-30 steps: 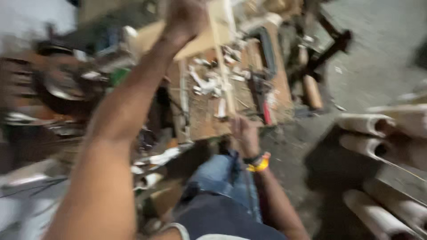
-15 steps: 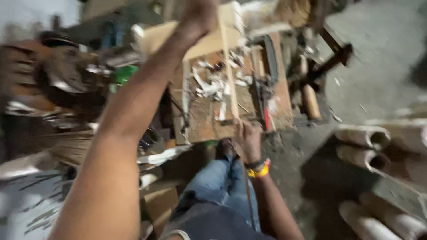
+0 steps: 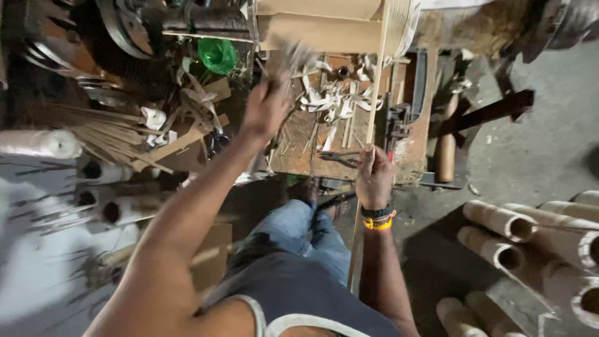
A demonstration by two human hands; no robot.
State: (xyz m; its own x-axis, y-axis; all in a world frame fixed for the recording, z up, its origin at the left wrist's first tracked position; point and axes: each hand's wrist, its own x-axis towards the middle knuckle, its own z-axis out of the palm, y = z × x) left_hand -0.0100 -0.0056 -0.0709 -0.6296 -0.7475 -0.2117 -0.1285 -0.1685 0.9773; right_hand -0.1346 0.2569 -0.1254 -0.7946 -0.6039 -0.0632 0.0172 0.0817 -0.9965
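Sleeveless dark grey top (image 3: 306,299), white trim at neck and armhole; blue denim jeans (image 3: 299,234). Both arms bare. Right wrist: black band (image 3: 377,213) above yellow-orange band (image 3: 378,223), red thread between. Left hand (image 3: 265,112) motion-blurred; right hand (image 3: 374,178) bare, no rings visible

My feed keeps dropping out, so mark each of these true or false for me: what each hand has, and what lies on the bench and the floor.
1. The right hand grips a long thin pale wooden strip. True.
2. The left hand rests flat on the floor. False: it is raised over the cluttered wooden workbench, holding something too blurred to tell.
3. Pale curled wood shavings lie on the workbench. True.
4. The brown cardboard tubes stand upright on the workbench. False: they lie on the floor at the person's right.
5. The right wrist is bare. False: it wears dark and yellow wristbands.
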